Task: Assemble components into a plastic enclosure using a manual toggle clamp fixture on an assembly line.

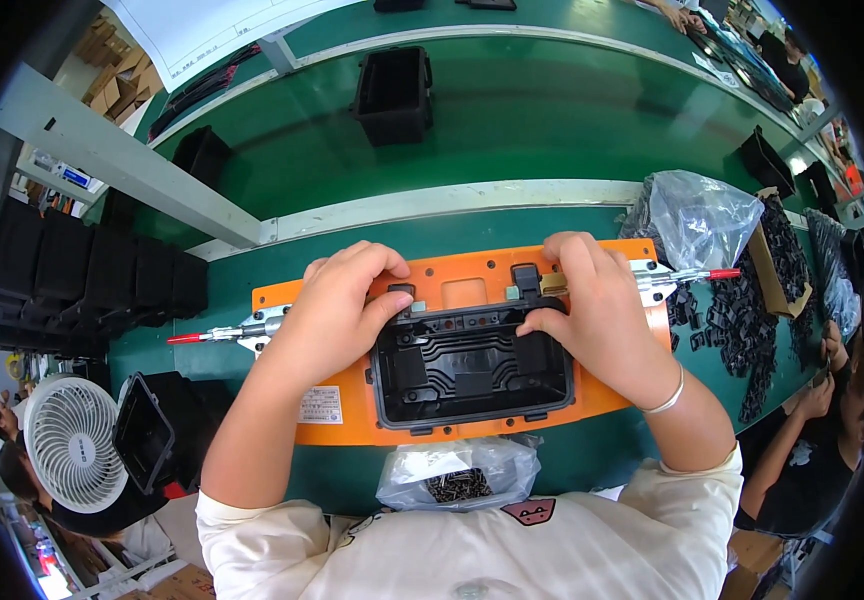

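A black plastic box [474,372], its open side up, sits in an orange fixture [332,422]. My left hand [344,308] is curled at the box's far left corner, thumb on the rim and fingers behind a small black latch [402,291]. At the far right corner my right hand [597,305] grips the box, thumb over the inner rim and fingers reaching back over the fixture. Another black latch piece [525,280] stands up along the far edge, beside my right fingers. Toggle clamps with a red left handle [185,339] and a red right handle [724,273] flank the fixture.
A bag of screws [458,484] lies against my front. Loose black parts [737,325] and a clear plastic bag [702,222] are at right. Stacked black boxes [82,265] and a white fan [76,443] stand left. Another black box [394,98] is on the shelf. A co-worker sits at right.
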The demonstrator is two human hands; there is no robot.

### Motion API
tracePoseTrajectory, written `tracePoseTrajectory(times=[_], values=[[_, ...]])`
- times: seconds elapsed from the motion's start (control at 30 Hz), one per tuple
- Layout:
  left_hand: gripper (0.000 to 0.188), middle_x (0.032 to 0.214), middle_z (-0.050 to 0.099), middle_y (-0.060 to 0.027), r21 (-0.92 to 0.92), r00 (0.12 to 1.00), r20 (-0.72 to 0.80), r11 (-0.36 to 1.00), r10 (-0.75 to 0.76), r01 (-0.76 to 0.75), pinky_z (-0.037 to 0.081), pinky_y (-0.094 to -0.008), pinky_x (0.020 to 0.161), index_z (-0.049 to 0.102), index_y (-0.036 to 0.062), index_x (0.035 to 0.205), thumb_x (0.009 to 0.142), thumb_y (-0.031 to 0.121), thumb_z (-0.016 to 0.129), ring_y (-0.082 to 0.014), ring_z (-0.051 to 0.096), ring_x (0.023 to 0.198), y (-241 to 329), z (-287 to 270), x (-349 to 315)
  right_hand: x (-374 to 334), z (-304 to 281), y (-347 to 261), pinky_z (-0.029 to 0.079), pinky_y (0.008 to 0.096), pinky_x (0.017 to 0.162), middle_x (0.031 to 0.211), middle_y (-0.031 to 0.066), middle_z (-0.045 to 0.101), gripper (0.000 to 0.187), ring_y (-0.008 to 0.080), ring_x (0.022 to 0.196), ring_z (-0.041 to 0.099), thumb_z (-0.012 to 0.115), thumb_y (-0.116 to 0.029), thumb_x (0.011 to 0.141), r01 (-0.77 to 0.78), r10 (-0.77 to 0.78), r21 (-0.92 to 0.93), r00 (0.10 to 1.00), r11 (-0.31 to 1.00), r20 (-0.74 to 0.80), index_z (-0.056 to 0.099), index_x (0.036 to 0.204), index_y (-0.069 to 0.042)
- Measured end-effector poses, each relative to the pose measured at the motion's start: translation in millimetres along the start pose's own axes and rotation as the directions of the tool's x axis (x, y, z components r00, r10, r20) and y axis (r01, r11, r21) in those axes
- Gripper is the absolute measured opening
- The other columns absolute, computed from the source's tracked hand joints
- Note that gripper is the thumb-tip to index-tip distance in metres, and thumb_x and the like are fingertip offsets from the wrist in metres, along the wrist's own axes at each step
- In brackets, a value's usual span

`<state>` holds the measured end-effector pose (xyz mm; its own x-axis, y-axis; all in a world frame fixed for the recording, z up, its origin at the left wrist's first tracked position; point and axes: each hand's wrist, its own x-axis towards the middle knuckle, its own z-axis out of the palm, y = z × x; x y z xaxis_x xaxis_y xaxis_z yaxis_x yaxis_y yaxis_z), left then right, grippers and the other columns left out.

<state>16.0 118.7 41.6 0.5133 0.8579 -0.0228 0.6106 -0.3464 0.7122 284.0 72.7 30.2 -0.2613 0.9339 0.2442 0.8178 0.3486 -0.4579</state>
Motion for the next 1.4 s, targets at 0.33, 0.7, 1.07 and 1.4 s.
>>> tracePoseTrajectory(times=[0.33, 0.7, 1.07, 1.4], values=[[0.018, 0.096, 0.06, -0.0076, 0.251, 0.991, -0.091, 0.965, 0.099, -0.074, 0.036, -0.0403, 0.092, 0.057, 0.0079, 0.099, 0.083, 0.009, 0.066, -0.0274, 0.057, 0.093, 1.9, 6.2, -4.6, 34.1, -17.5, -10.4, 0.043, 0.0423, 0.081, 0.1, 0.0127, 0.059, 0.046, 0.0317, 0.097, 0.058, 0.08, -0.019, 0.067, 0.156, -0.156, -0.023, 0.988, 0.988, -0.009, 0.055, 0.102, -0.004], [0.019, 0.106, 0.058, -0.0072, 0.362, 0.978, -0.144, 0.928, 0.15, -0.089, 0.032, -0.0509, 0.1, 0.055, 0.0074, 0.101, 0.083, 0.007, 0.063, -0.0291, 0.055, 0.105, 8.2, 20.6, -11.9, 234.8, 76.4, 23.2, 0.041, 0.0466, 0.094, 0.117, 0.0129, 0.062, 0.031, 0.0286, 0.11, 0.058, 0.07, -0.015, 0.078, 0.225, -0.147, -0.515, 0.971, 0.827, 0.188, 0.064, 0.106, -0.004], [0.023, 0.114, 0.055, -0.0106, 0.376, 0.905, -0.38, 0.926, 0.191, -0.037, 0.03, -0.0602, 0.1, 0.056, 0.0064, 0.104, 0.084, 0.013, 0.064, -0.0299, 0.053, 0.108, 7.9, 18.7, -43.0, 125.6, 22.3, -46.4, 0.049, 0.0379, 0.074, 0.081, 0.0145, 0.068, 0.023, 0.0294, 0.079, 0.067, 0.073, -0.022, 0.076, 0.298, -0.146, -0.348, 0.904, 0.889, 0.402, 0.067, 0.083, -0.001], [0.076, 0.147, 0.028, -0.0286, 0.325, 0.974, -0.031, 0.923, 0.226, -0.204, 0.02, -0.0663, 0.105, 0.053, 0.009, 0.129, 0.068, 0.05, 0.073, -0.0524, 0.022, 0.136, 44.2, 73.0, -77.6, 103.8, 31.5, -62.9, 0.052, 0.0344, 0.068, 0.079, 0.0155, 0.063, 0.029, 0.0279, 0.073, 0.064, 0.079, -0.006, 0.067, 0.153, -0.257, 0.257, 0.86, 0.954, 0.441, 0.06, 0.086, 0.005]])
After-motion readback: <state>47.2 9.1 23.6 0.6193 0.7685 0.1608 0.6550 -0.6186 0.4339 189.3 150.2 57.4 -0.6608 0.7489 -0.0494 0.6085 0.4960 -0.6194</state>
